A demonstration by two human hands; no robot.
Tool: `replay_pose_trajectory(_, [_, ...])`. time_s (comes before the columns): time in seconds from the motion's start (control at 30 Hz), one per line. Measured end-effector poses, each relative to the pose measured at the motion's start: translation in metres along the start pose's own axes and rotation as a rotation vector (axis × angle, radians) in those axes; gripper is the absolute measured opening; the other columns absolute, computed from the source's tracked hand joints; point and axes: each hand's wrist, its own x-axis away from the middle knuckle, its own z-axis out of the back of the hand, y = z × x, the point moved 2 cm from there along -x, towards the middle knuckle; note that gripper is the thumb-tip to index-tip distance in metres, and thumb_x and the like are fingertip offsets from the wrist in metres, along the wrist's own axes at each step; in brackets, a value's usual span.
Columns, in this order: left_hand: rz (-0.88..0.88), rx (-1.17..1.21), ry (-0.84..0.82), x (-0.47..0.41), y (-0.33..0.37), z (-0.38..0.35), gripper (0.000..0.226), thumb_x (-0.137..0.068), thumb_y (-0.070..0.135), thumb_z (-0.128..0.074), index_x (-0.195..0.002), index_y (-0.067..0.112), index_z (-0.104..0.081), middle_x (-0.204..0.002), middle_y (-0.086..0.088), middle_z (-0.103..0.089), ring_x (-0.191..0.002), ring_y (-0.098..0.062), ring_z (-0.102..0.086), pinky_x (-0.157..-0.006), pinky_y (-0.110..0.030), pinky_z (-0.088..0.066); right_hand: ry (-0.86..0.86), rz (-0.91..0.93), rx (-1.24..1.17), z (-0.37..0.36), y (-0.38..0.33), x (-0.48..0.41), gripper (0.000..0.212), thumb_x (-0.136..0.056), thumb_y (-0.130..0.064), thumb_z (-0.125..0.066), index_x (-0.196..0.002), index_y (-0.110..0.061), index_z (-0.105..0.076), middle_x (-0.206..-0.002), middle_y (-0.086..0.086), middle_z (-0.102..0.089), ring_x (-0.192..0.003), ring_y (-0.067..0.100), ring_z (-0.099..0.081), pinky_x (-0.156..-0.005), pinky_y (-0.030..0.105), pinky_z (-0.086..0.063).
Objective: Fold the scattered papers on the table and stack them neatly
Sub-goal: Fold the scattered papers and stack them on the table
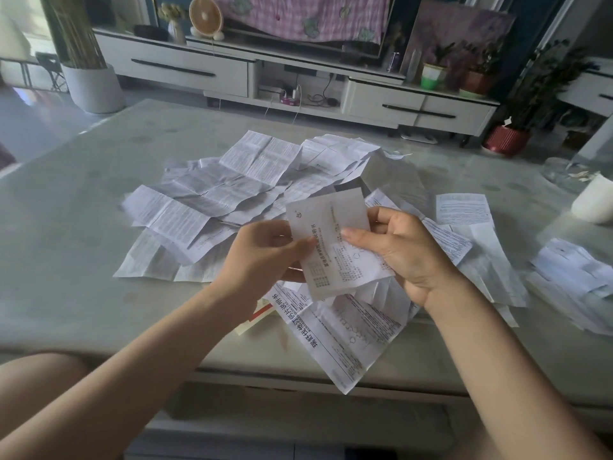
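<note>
Above the table I hold a printed paper leaflet (333,240), partly folded. My left hand (265,254) pinches its left edge between thumb and fingers. My right hand (401,250) grips its right side, thumb on top. Beneath and behind them, several creased, unfolded leaflets (232,180) lie scattered over the pale table (66,227). A large sheet with bold print (338,333) hangs over the table's near edge. A few folded papers (577,277) lie together at the right.
A white cylindrical object (593,202) and a clear glass dish (564,172) stand at the table's right edge. A red and cream booklet (258,315) pokes out under the near sheets. A TV cabinet (298,78) and potted plants stand beyond the table.
</note>
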Motion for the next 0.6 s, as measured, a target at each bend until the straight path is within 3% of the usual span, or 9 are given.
replay_pose_trajectory(0.23, [-0.042, -0.020, 0.001, -0.0024, 0.0006, 0.0006, 0.019, -0.087, -0.001, -0.059, -0.081, 0.014, -0.068, -0.071, 0.000, -0.073, -0.065, -0.014, -0.070, -0.054, -0.022, -0.054, -0.008, -0.004, -0.022, -0.0005, 0.0034, -0.0003, 0.024, -0.076, -0.001, -0.069, -0.098, -0.003, -0.063, -0.098, 0.016, -0.070, -0.086, 0.023, -0.067, -0.084, 0.033, -0.055])
replay_pose_trajectory(0.37, [0.027, 0.010, -0.016, -0.0034, -0.0005, 0.0009, 0.018, -0.089, 0.001, -0.056, -0.082, 0.013, -0.067, -0.074, -0.004, -0.072, -0.067, -0.018, -0.068, -0.058, -0.026, -0.057, 0.017, 0.043, -0.021, -0.0027, 0.0055, -0.0008, 0.016, -0.078, -0.002, -0.069, -0.092, -0.009, -0.064, -0.093, 0.012, -0.071, -0.084, 0.018, -0.067, -0.083, 0.029, -0.054])
replay_pose_trajectory(0.47, [0.054, -0.025, -0.019, -0.0047, -0.0021, 0.0021, 0.023, -0.089, 0.000, -0.052, -0.080, 0.013, -0.068, -0.078, -0.008, -0.070, -0.071, -0.021, -0.066, -0.063, -0.030, -0.059, -0.008, 0.028, -0.035, -0.0039, 0.0079, -0.0010, 0.020, -0.081, -0.001, -0.066, -0.100, -0.004, -0.063, -0.102, 0.016, -0.069, -0.091, 0.023, -0.066, -0.087, 0.033, -0.053])
replay_pose_trajectory(0.53, [0.049, -0.055, 0.033, -0.0058, -0.0015, 0.0040, 0.024, -0.088, -0.003, -0.048, -0.079, 0.009, -0.066, -0.077, -0.008, -0.069, -0.069, -0.022, -0.065, -0.064, -0.031, -0.058, -0.079, -0.013, -0.054, -0.0028, 0.0065, 0.0003, 0.021, -0.083, 0.005, -0.059, -0.102, -0.003, -0.062, -0.100, 0.014, -0.068, -0.090, 0.023, -0.066, -0.083, 0.034, -0.053])
replay_pose_trajectory(0.6, [0.037, -0.068, 0.049, -0.0064, 0.0027, 0.0030, 0.023, -0.087, -0.006, -0.046, -0.076, 0.005, -0.062, -0.073, -0.008, -0.065, -0.067, -0.023, -0.062, -0.064, -0.033, -0.055, -0.113, -0.018, -0.086, 0.0001, 0.0028, 0.0010, 0.023, -0.084, 0.012, -0.051, -0.091, -0.006, -0.063, -0.087, 0.009, -0.067, -0.079, 0.016, -0.064, -0.070, 0.025, -0.053])
